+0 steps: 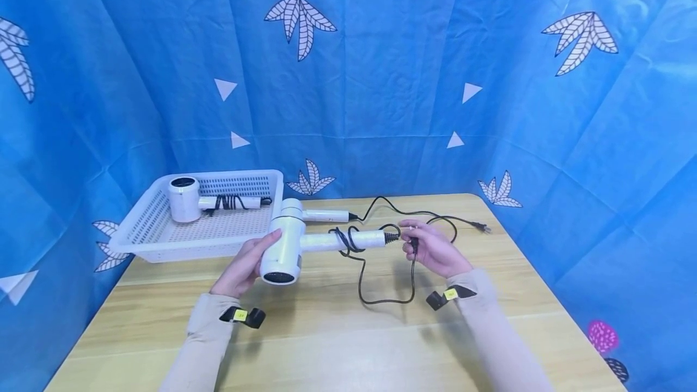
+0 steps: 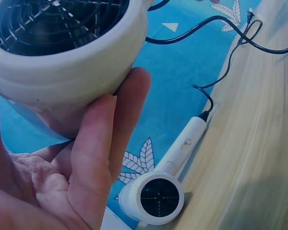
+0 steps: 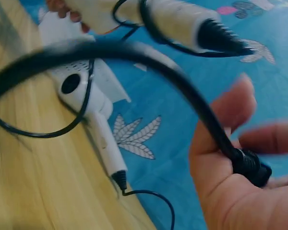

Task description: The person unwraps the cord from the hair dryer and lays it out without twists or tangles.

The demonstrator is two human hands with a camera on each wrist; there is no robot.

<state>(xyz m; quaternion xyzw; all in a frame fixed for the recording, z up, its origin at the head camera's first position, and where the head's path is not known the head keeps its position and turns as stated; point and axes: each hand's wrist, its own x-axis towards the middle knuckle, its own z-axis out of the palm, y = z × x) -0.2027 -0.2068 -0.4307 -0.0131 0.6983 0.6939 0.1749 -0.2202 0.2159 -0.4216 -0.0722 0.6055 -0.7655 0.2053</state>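
Note:
My left hand [image 1: 247, 265] grips the barrel of a white hair dryer [image 1: 283, 250] and keeps it above the table, its handle pointing right. The black cord [image 1: 386, 302] is looped around that handle and hangs below it in a slack curve. At the cord's end, the black plug [image 3: 252, 167] lies in my right hand [image 1: 432, 250], between thumb and fingers. A second white hair dryer [image 1: 325, 216] lies on the table behind the held one, its cord stretched out loosely to the right. In the left wrist view, the held dryer's dark round grille [image 2: 57, 24] shows.
A white perforated basket [image 1: 204, 251] stands at the back left, with another hair dryer [image 1: 185, 201] inside, its cord wound on the handle. The second dryer's plug [image 1: 481, 227] lies near the wooden table's [image 1: 348, 349] right edge. Blue patterned curtains [image 1: 381, 77] surround the table.

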